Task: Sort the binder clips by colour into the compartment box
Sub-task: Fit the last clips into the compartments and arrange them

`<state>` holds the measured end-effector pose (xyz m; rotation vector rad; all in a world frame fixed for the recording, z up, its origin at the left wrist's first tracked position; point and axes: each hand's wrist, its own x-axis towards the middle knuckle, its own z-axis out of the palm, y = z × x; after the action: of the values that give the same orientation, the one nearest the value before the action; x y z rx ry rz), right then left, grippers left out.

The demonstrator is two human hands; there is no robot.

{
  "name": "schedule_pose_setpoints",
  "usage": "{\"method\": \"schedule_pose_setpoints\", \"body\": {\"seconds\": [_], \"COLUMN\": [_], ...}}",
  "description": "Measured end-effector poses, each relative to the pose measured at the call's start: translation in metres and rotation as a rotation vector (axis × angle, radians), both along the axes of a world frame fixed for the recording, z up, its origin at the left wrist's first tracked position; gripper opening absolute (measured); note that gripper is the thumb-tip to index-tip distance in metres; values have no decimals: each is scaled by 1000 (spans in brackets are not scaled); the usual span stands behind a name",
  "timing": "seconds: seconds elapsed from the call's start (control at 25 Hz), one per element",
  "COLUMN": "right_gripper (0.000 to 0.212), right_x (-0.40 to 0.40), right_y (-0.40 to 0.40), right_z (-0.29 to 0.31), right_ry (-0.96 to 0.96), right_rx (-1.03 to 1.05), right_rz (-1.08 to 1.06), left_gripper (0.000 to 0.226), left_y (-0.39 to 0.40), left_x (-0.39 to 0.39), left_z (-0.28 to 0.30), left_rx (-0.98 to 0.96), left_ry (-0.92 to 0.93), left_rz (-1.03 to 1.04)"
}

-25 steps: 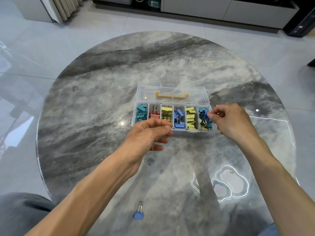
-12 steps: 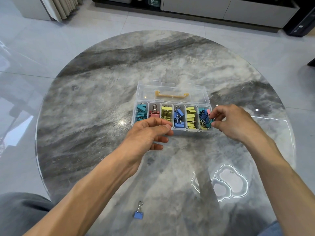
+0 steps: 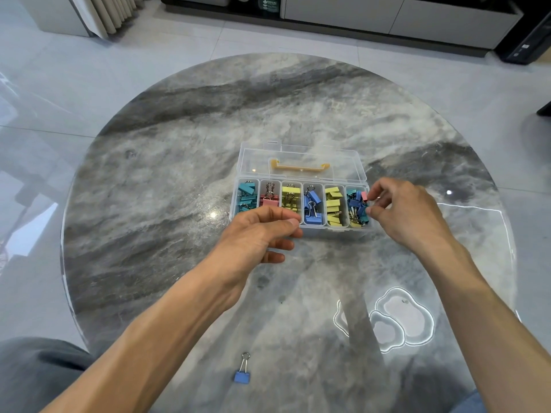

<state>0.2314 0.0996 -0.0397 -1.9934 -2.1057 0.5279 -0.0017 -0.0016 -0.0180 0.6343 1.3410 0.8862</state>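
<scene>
Sorting is midway: the right hand [image 3: 408, 216] pinches what looks like a pink clip [image 3: 364, 196] over the mixed far-right compartment of the compartment box [image 3: 301, 225]. The left hand [image 3: 256, 234], fingers curled, steadies the near wall. Next, carry pink leftward to the pink cell; a blue clip [image 3: 242, 376] waits on the near bench [image 3: 149, 204].

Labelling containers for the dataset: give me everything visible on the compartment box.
The compartment box is clear plastic, with six compartments in one row holding coloured binder clips. Its lid is open, lying back on the table, with a yellow handle showing through it. The rightmost compartment holds mixed colours. The left hand covers its near left edge; the right hand is at its right end.
</scene>
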Motion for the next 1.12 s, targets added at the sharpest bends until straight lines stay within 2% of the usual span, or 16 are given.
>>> {"method": "schedule_pose_setpoints", "body": {"seconds": [0.28,0.48,0.68,0.88,1.04,1.12], "right_gripper": [21,16,7,18,28,30], "right_x": [-3,-4,-2,-5,-8,-10], "right_y": [-4,-5,-3,-2,-3,-3], "right_z": [3,7,2,-2,-15,-16], "right_ry": [18,-63,23,315,282,189], "right_rx": [56,47,-13,-139,-96,-58], "right_rz": [22,32,-26,-199,-233,-214], "left_gripper": [12,13,12,10,8,9], "left_y": [-1,-1,-2,-1,0,0], "left_x": [-1,0,2,0,-1,0], "left_z": [0,0,0,-2,-1,2], "left_rx": [0,-9,-7,-2,-1,7], "left_ry": [2,17,18,8,14,29], "left_rz": [0,-4,-8,-6,-8,-9]}}
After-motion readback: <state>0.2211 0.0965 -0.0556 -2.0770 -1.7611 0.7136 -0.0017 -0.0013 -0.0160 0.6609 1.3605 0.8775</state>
